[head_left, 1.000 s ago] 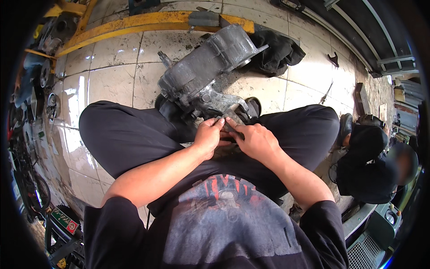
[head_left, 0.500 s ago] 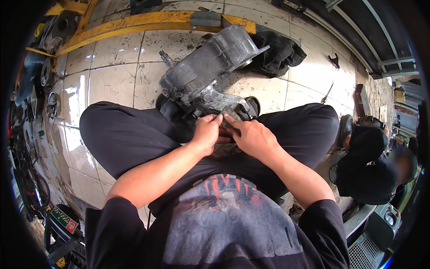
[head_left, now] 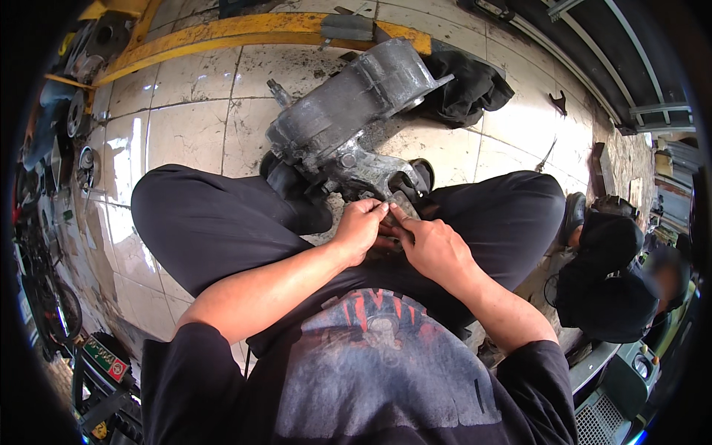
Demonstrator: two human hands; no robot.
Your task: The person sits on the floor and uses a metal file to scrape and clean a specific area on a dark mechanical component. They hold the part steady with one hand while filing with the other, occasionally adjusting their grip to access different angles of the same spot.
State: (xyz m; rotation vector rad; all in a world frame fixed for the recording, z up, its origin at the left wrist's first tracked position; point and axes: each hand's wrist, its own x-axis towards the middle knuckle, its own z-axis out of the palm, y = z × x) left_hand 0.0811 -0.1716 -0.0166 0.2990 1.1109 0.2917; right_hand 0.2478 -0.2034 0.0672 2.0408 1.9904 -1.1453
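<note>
A dirty grey metal engine casing (head_left: 348,96) lies tilted on the tiles between my legs, its bracket-like end pointing toward me. Just on the near side of that end, both hands meet around a small flat grey-brown piece (head_left: 403,205); its exact kind I cannot make out. My left hand (head_left: 361,231) is closed, thumb and fingertips pinching at the left side of the piece. From the right, my right hand (head_left: 439,248) grips it with the index finger laid along its top. My palms and lower fingers hide the underside of the piece.
A yellow metal beam (head_left: 245,33) crosses behind the casing. Black cloth (head_left: 467,89) lies to its right. A small dark forked part (head_left: 558,103) rests on the tiles. Another person (head_left: 608,274) sits low at the right. Assorted parts crowd the left side.
Both hands have shifted slightly toward me and to the right together with the small piece, farther from the casing's bracket end. The casing stays in place.
</note>
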